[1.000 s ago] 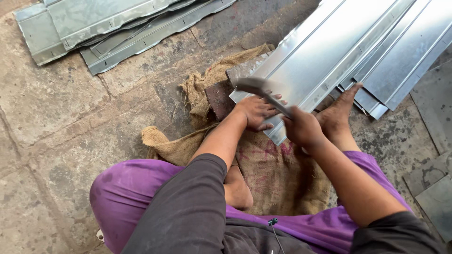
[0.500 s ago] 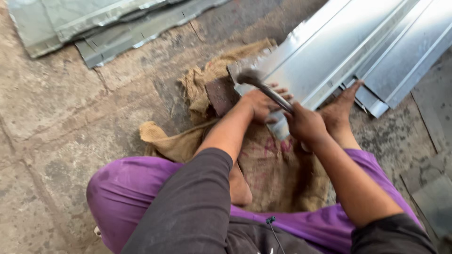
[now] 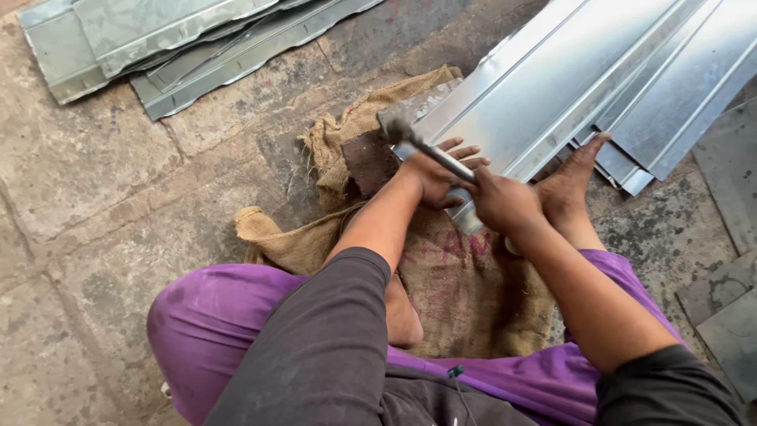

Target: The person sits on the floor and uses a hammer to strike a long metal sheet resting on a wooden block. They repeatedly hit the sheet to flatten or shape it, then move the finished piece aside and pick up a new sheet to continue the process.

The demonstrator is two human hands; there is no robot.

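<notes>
Item: folded metal sheet (image 3: 544, 95), pale grey, ribbed along its length, lying slantwise on the stone floor (image 3: 102, 197) with its near end over a burlap sack (image 3: 465, 284).

Position: my left hand (image 3: 434, 170) lies flat on the near end, fingers spread, pressing it down rather than gripping. A bare foot (image 3: 572, 185) rests against the edge just beside it.

Tool: hammer (image 3: 422, 146), its handle closed in my right hand (image 3: 501, 201), head raised just above the sheet's near corner.

Handling, as I judge it: thin and light for its length, stiff along the ribs but springy across them; smooth, likely slippery; cut edges probably sharp. Best held by the flat face or a folded rib, not the raw edge.

Nearby: more sheets (image 3: 158, 47) stacked well apart, upper left.
</notes>
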